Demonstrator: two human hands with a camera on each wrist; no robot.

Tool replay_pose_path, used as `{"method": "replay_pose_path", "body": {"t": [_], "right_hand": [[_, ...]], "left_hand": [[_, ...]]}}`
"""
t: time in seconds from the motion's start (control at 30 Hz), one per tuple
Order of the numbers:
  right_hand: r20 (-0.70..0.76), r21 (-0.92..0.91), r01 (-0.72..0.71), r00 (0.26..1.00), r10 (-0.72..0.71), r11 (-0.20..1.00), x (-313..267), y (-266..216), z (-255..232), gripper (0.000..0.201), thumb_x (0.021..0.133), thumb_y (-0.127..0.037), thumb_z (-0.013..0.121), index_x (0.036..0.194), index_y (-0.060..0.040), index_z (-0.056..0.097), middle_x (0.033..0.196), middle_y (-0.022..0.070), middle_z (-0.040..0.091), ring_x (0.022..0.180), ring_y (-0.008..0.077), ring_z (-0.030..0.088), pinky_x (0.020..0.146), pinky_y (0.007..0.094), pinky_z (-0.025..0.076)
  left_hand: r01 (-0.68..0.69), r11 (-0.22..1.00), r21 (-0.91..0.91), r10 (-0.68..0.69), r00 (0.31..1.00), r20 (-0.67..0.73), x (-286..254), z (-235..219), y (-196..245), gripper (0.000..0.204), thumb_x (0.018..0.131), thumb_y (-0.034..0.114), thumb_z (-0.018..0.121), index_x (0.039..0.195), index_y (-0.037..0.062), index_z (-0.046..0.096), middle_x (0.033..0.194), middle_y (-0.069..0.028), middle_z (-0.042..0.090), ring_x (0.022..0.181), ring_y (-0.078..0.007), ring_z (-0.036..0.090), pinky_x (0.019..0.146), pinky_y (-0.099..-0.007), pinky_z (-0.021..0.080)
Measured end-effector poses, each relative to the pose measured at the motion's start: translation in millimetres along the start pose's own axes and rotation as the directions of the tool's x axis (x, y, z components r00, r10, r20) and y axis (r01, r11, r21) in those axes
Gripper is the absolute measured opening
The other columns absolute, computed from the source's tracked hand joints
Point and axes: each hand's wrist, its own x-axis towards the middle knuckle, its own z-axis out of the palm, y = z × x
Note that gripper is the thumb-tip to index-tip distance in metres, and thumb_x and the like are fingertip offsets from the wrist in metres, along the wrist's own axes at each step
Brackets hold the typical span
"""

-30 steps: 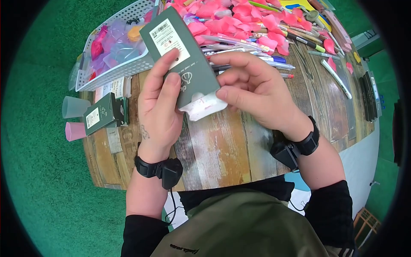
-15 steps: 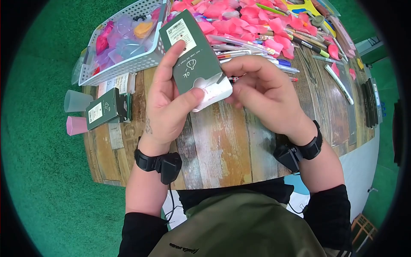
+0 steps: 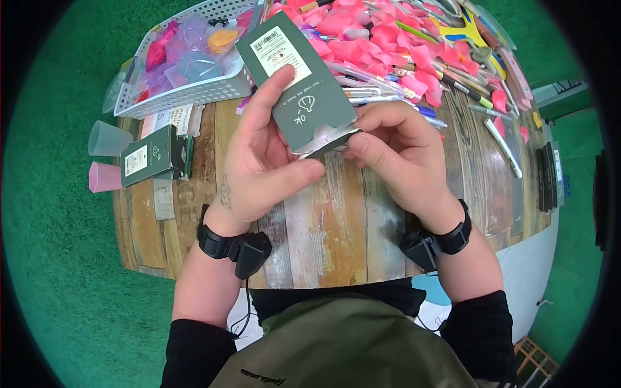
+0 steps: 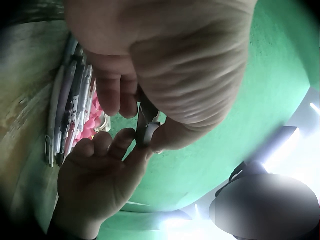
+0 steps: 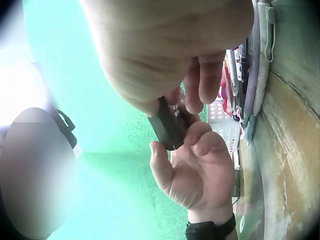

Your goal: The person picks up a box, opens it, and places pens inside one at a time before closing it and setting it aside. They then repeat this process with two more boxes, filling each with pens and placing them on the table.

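Note:
A dark green box point(image 3: 309, 97) with a white barcode label is tilted above the table, its end flap at the lower edge folded partly over. My left hand point(image 3: 255, 165) holds the box from its left side, one finger lying on the label and the thumb just below the lower edge. At the lower right corner, my right hand point(image 3: 404, 158) pinches the flap between thumb and fingers. In the right wrist view the box point(image 5: 168, 125) shows between both hands. The far fingers of the left hand are hidden behind it.
A white basket point(image 3: 187, 97) of colourful pieces stands at the back left. Below it lie another green box point(image 3: 147, 155) and two cups, one clear point(image 3: 107, 139), one pink point(image 3: 105, 176). Pink petals point(image 3: 388, 45) and pens cover the back. Dark boxes point(image 3: 548, 174) stand at the right edge.
The white inner side of the flap has mostly turned out of sight, and the flap's dark side now shows. My left thumb has moved off the flap. The whole view has shifted slightly.

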Motion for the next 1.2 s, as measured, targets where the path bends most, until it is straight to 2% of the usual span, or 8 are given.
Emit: {"method": "replay_pose_path", "body": {"t": [0.13, 0.23, 0.4, 0.73, 1.03, 1.13, 1.2], "right_hand": [[-0.065, 0.084, -0.07, 0.995, 0.075, 0.994, 0, -2, 4, 0.017, 0.099, 0.0, 0.074, 0.111, -0.0028, 0.063, 0.108, 0.0025, 0.07, 0.096, 0.0074, 0.066, 0.085, 0.0253, 0.054], [-0.056, 0.115, -0.07, 0.996, 0.077, 0.991, 1, 1, 3, 0.019, 0.099, 0.001, 0.074, 0.113, -0.0026, 0.061, 0.108, 0.0035, 0.069, 0.096, 0.0086, 0.067, 0.085, 0.0256, 0.055], [-0.033, 0.099, -0.096, 0.994, 0.1, 0.99, 1, 0, 3, 0.019, 0.099, 0.001, 0.073, 0.112, -0.0028, 0.06, 0.107, 0.0028, 0.068, 0.095, 0.0088, 0.066, 0.084, 0.0254, 0.054], [-0.046, 0.058, -0.128, 0.99, 0.131, 0.99, -1, 3, 3, 0.02, 0.098, 0.001, 0.074, 0.111, -0.0042, 0.059, 0.105, -0.0001, 0.065, 0.092, 0.0053, 0.063, 0.083, 0.0234, 0.053], [0.017, 0.028, -0.044, 0.999, 0.044, 0.999, -1, 2, 4, 0.037, 0.097, 0.004, 0.074, 0.128, -0.0028, 0.056, 0.113, 0.0087, 0.074, 0.104, 0.0122, 0.071, 0.089, 0.0272, 0.057], [0.033, -0.001, 0.047, 0.998, -0.047, 0.999, -2, 7, 2, 0.043, 0.096, 0.003, 0.076, 0.135, -0.0024, 0.058, 0.108, 0.0065, 0.074, 0.096, 0.0114, 0.072, 0.082, 0.0272, 0.058], [0.049, -0.173, 0.081, 0.996, -0.074, 0.982, -2, 7, -3, 0.043, 0.094, 0.001, 0.079, 0.134, -0.002, 0.063, 0.104, 0.007, 0.076, 0.089, 0.0112, 0.073, 0.077, 0.0267, 0.058]], "left_hand": [[0.032, 0.999, 0.0, -0.032, 0.999, 0.006, -2, -1, 3, 0.096, 0.088, -0.006, 0.074, 0.169, 0.0053, 0.022, 0.157, -0.0154, 0.047, 0.143, -0.0256, 0.051, 0.117, -0.0408, 0.046], [0.024, 1.0, 0.016, -0.024, 1.0, -0.007, -1, 0, 3, 0.093, 0.09, -0.007, 0.072, 0.168, 0.0053, 0.023, 0.156, -0.0146, 0.047, 0.143, -0.0244, 0.051, 0.117, -0.0409, 0.046], [0.034, 0.998, 0.059, -0.034, 0.999, -0.002, -3, -1, 6, 0.089, 0.092, -0.008, 0.069, 0.168, 0.0051, 0.024, 0.156, -0.013, 0.046, 0.142, -0.0228, 0.052, 0.117, -0.0405, 0.046], [0.0, 0.99, 0.142, 0.005, 0.999, -0.04, -4, 0, 6, 0.084, 0.089, -0.012, 0.065, 0.165, 0.0063, 0.034, 0.156, -0.0079, 0.047, 0.141, -0.0199, 0.051, 0.119, -0.0391, 0.043], [0.014, 0.987, 0.158, -0.014, 1.0, -0.005, -4, -5, 7, 0.08, 0.088, -0.012, 0.065, 0.162, 0.0057, 0.04, 0.153, -0.0084, 0.051, 0.139, -0.0201, 0.054, 0.117, -0.0386, 0.046], [0.069, 0.989, 0.127, -0.069, 0.998, -0.007, -5, -4, 11, 0.08, 0.089, -0.011, 0.066, 0.162, 0.0055, 0.04, 0.151, -0.0087, 0.054, 0.137, -0.0198, 0.057, 0.115, -0.0381, 0.048], [0.127, 0.989, 0.073, -0.126, 0.992, -0.016, -5, -1, 14, 0.079, 0.089, -0.011, 0.066, 0.162, 0.0052, 0.04, 0.149, -0.0087, 0.056, 0.135, -0.0194, 0.058, 0.114, -0.0378, 0.049]]}}
